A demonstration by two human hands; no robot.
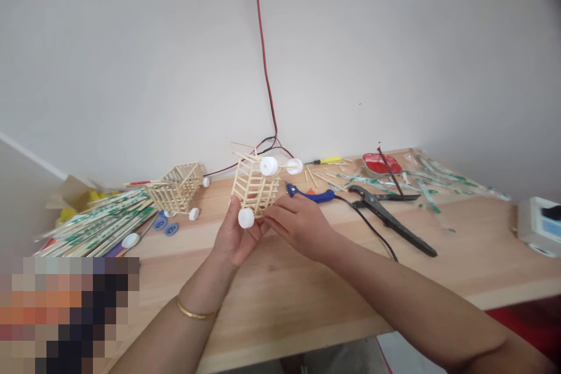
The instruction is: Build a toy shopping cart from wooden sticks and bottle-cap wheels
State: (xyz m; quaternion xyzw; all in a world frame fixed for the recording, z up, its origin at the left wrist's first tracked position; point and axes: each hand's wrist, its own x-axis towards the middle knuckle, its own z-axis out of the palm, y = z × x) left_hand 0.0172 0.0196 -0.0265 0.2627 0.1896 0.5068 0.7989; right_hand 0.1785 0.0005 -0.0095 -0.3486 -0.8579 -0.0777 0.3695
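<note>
A small cart (256, 184) built of thin wooden sticks is held up above the table, tilted with its wheels toward me. White bottle-cap wheels show on it: an upper one (268, 166), another behind it (295, 166) and a lower one (246, 218). My left hand (234, 236) is closed round the cart's lower left side, thumb up along the sticks. At its lower right corner, the fingers of my right hand (298, 225) are pinched together. They cover that corner, so any small part there is hidden.
A second stick cart (177, 187) stands left, beside wrapped chopsticks (105, 222) and blue caps (170, 229). To the right lie a blue glue gun (313, 193), black-handled cutters (394, 225), a yellow-handled tool (328, 160), a red dish (382, 163) and torn wrappers (447, 178).
</note>
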